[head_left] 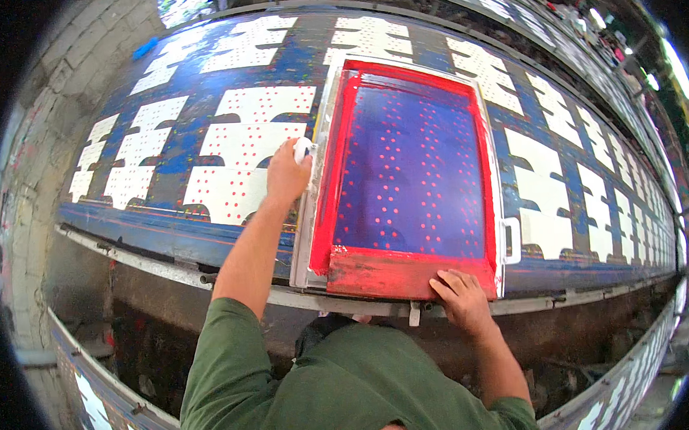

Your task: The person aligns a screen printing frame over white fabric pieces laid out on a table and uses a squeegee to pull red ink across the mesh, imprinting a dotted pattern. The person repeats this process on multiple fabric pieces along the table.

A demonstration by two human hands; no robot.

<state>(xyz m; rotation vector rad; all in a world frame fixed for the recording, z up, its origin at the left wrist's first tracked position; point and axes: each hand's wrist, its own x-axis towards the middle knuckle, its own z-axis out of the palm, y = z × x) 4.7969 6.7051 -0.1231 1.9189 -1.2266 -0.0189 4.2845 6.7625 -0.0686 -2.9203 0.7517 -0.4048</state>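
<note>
On the long dark table (pixel 199 117), the screen frame (pixel 411 166) lies at twelve o'clock. Your left hand (pixel 287 175) grips its white handle (pixel 303 148); your right hand (pixel 465 300) lies on the red bar (pixel 393 275), grip hard to tell. Dotted pieces (pixel 241 146) at nine look done; plain pieces (pixel 540 199) at three seem left. Side gaps are thin; the front rail (pixel 162 267) runs at six.

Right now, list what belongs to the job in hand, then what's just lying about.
In the job:
framed blue screen, its white handle in the left hand
red-smeared board, touched by the right hand
white cut pieces, some red-dotted
long table beneath

Apparently lying about:
small blue scrap, at the table's far left
</note>
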